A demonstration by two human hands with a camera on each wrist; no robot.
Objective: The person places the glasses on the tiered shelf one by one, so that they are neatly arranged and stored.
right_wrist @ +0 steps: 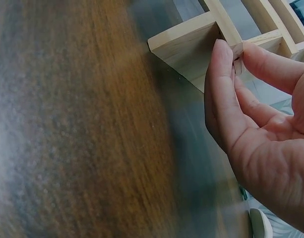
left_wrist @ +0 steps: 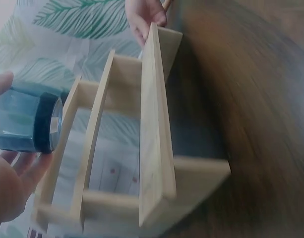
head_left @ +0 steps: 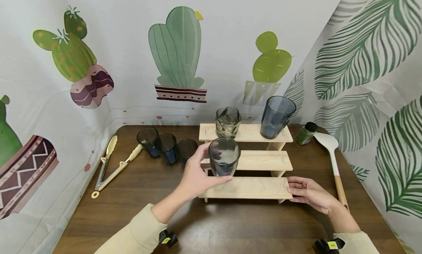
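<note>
My left hand (head_left: 197, 172) grips a smoky blue-grey drinking glass (head_left: 224, 158), fingers and thumb round its side. The glass is upright over the lower steps of a three-tier wooden shelf (head_left: 244, 187). In the left wrist view the thick base of the glass (left_wrist: 48, 123) shows beside the shelf. My right hand (head_left: 311, 193) pinches the right end of the shelf's lowest board, thumb and fingertips (right_wrist: 222, 52) on either side of it. On the top tier stand a wavy-sided glass (head_left: 228, 122) at left and a tall blue-grey glass (head_left: 277, 117) at right.
Dark glasses (head_left: 167, 148) stand in a row left of the shelf. Farther left lie opened tongs (head_left: 115, 172) with cream tips. To the right are a green-filled jar (head_left: 306, 133) with a black lid and a white spatula (head_left: 329, 142). A printed cloth (head_left: 132, 63) hangs behind the table.
</note>
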